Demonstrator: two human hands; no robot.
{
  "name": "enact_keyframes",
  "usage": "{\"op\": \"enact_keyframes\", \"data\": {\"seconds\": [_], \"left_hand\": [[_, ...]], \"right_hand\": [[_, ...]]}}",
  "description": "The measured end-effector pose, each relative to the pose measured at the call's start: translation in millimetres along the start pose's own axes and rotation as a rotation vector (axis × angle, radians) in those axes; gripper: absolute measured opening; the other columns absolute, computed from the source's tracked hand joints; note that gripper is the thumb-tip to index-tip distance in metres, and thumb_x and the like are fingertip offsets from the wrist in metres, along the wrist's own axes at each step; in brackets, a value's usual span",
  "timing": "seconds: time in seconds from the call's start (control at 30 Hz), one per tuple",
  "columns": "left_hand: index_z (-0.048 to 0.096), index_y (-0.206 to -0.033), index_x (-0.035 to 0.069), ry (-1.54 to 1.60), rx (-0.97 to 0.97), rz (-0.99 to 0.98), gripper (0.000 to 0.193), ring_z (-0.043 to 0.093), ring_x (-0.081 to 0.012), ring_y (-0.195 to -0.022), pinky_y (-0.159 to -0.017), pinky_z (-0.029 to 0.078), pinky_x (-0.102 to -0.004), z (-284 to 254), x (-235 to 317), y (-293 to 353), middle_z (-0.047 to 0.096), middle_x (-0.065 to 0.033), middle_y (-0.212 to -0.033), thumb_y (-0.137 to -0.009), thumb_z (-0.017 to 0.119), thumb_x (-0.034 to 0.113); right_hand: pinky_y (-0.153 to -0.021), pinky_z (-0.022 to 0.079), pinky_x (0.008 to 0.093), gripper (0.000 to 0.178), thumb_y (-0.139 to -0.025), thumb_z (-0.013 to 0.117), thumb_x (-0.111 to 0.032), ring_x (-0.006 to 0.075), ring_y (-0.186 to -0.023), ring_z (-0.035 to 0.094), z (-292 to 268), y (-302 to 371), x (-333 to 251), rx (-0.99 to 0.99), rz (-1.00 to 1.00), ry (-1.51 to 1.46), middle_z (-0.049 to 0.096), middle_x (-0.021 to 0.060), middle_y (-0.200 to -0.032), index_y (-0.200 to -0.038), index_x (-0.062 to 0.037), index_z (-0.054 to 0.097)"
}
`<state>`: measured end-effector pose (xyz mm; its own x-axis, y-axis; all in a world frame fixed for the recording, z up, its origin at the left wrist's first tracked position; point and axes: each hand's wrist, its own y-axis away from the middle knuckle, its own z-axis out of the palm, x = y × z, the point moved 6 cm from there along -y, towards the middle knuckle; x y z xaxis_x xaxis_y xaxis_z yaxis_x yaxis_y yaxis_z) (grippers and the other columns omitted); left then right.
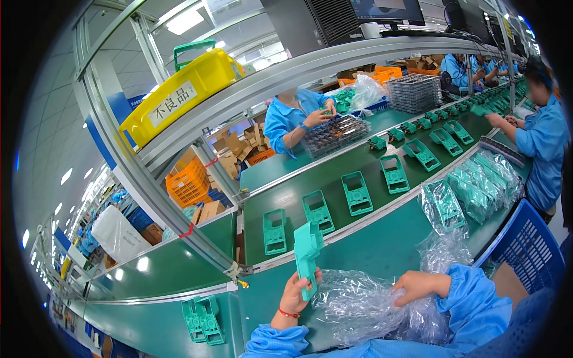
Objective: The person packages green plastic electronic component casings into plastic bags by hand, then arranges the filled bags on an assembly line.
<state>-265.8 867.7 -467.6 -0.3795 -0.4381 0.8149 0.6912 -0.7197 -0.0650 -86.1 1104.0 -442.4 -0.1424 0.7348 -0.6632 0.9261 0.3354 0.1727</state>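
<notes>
My left hand point(291, 296), with a red cord at its wrist, is closed round the lower end of a teal plastic housing point(308, 250) held up on edge. To its right, my right hand point(420, 287) pinches clear plastic bags point(358, 301) that lie crumpled on the green bench. Beyond the hands, a row of open-framed teal housings point(357, 193) lies spaced out on the green conveyor belt point(334, 230). At the front left rest two more teal housings point(203, 320), side by side.
Bagged teal housings point(484, 182) are piled at the right, near a blue crate point(525, 235). A metal frame post point(158, 197) rises at the left, and a yellow bin point(179, 98) sits on the rail overhead. Co-workers point(298, 116) work across the belt and at the right.
</notes>
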Motion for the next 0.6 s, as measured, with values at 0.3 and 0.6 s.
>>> {"op": "enact_keyframes", "data": {"seconds": [0.3,0.6], "left_hand": [[0.034,-0.129,0.007,-1.151,0.373,0.767,0.083,0.025,-0.0362,-0.133,-0.107,0.023,-0.0429,26.6,44.7,11.6,0.041,-0.0177,-0.13,-0.058,0.077,0.006],[0.033,-0.13,0.002,-1.33,0.423,0.84,0.085,0.033,-0.0325,-0.129,-0.105,0.028,-0.0397,28.8,44.5,13.9,0.04,-0.0225,-0.131,-0.058,0.078,0.005]], "right_hand": [[-0.067,0.048,0.0395,0.043,-0.071,0.066,-0.038,0.0345,-0.073,0.062,-2.7,1.2,7.0,-0.009,0.082,-0.005,0.064,0.0205,-0.079,-0.096,-0.0024,0.065],[-0.07,0.049,0.0376,0.049,-0.071,0.067,-0.041,0.0335,-0.078,0.062,-3.3,-3.8,9.4,-0.045,0.106,0.007,0.066,0.0193,-0.085,-0.1,-0.0027,0.065]]}}
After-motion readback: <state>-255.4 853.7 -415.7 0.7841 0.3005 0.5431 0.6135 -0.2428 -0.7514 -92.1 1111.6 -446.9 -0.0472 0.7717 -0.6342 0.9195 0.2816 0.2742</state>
